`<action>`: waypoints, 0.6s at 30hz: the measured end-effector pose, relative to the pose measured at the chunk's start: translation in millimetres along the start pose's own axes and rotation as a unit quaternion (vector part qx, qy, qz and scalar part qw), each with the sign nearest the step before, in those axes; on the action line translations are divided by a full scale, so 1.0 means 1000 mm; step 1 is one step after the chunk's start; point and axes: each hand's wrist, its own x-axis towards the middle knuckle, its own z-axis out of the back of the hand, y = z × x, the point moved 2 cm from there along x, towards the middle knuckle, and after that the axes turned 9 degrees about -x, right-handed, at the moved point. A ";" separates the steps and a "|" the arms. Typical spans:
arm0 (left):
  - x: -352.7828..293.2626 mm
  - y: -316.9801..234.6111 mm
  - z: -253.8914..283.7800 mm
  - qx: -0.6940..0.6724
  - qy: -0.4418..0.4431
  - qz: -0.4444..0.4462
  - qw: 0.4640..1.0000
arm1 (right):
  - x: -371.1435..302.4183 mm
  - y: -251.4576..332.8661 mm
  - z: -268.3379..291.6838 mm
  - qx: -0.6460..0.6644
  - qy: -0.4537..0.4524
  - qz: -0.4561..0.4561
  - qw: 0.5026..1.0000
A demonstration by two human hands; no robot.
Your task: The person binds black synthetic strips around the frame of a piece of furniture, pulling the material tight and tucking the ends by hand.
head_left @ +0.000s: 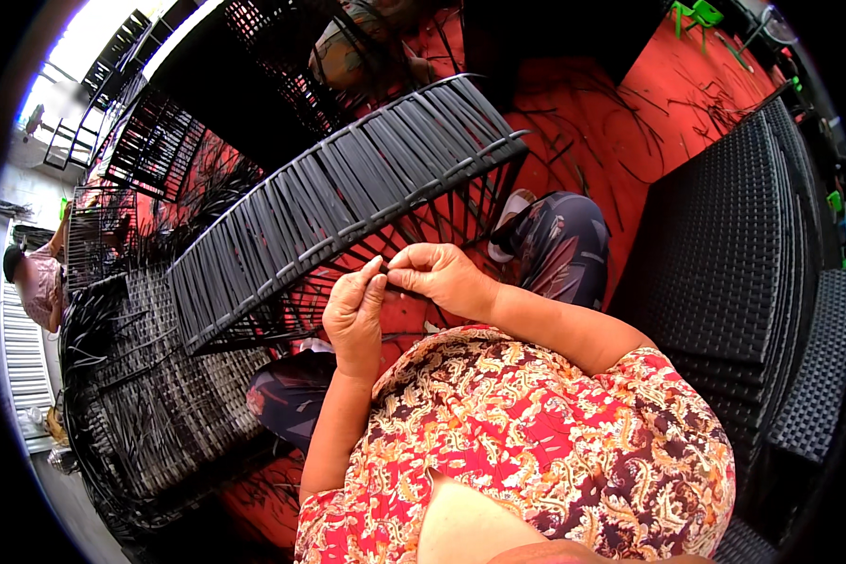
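Observation:
My left hand (pixel 352 320) and my right hand (pixel 448 280) meet in front of my chest, each with thumb and fingertips pinched together. Between the fingertips shows a small dark bit, perhaps the end of a strip; it is too small to name. Just beyond them a long frame wrapped in black flat strips (pixel 348 188) slants from lower left to upper right across my knees. Its near edge is a bar with lighter grey wraps, and thin black strands hang below it.
Stacked black woven panels (pixel 724 235) stand at the right. Another woven piece (pixel 169 395) with loose strip ends lies at the left. Cut strips litter the red floor (pixel 587 141). Another person (pixel 42 282) is at the far left, and green stools (pixel 697 15) are at the back right.

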 end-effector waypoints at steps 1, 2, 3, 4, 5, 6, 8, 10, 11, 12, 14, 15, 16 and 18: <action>-0.002 0.004 0.001 -0.035 -0.007 0.033 0.999 | -0.003 0.001 -0.001 -0.006 0.010 0.005 1.000; -0.003 0.007 0.001 -0.054 -0.015 0.061 0.997 | -0.004 0.000 0.000 -0.013 0.011 0.008 1.000; -0.003 0.009 0.001 -0.073 -0.021 0.090 0.993 | -0.004 -0.002 0.001 -0.020 0.013 0.010 1.000; -0.003 0.010 0.000 -0.090 -0.030 0.118 0.989 | -0.004 -0.003 0.002 -0.027 0.016 0.012 0.999; -0.002 0.005 -0.003 -0.092 -0.031 0.123 0.988 | -0.004 -0.005 0.003 -0.024 0.017 0.001 1.000; -0.002 0.004 -0.004 -0.076 -0.023 0.110 0.991 | -0.004 -0.007 0.004 -0.020 0.018 -0.010 1.000; 0.000 0.003 -0.003 -0.047 -0.004 0.086 0.995 | -0.004 -0.008 0.005 -0.016 0.017 -0.033 0.999; 0.004 -0.005 -0.005 0.006 0.029 0.039 0.999 | -0.007 -0.003 0.005 -0.013 0.040 -0.077 0.996; 0.008 -0.007 -0.006 0.039 0.055 0.007 0.998 | -0.009 0.001 0.007 -0.012 0.052 -0.100 0.994; 0.012 -0.009 -0.009 0.072 0.081 -0.026 0.994 | -0.008 0.006 0.012 -0.048 0.048 -0.061 0.996; 0.024 -0.015 -0.015 0.119 0.105 -0.046 0.986 | -0.003 0.020 0.034 -0.119 0.041 0.016 0.992; 0.028 -0.018 -0.015 0.058 0.082 -0.020 0.995 | -0.004 0.065 0.048 -0.182 0.011 -0.015 0.983; 0.032 -0.022 -0.015 -0.003 0.059 0.004 0.998 | 0.003 0.093 0.076 -0.282 -0.021 0.013 0.959; 0.051 -0.030 -0.010 0.082 0.075 -0.042 0.993 | 0.011 0.169 0.167 -0.566 -0.133 0.232 0.780</action>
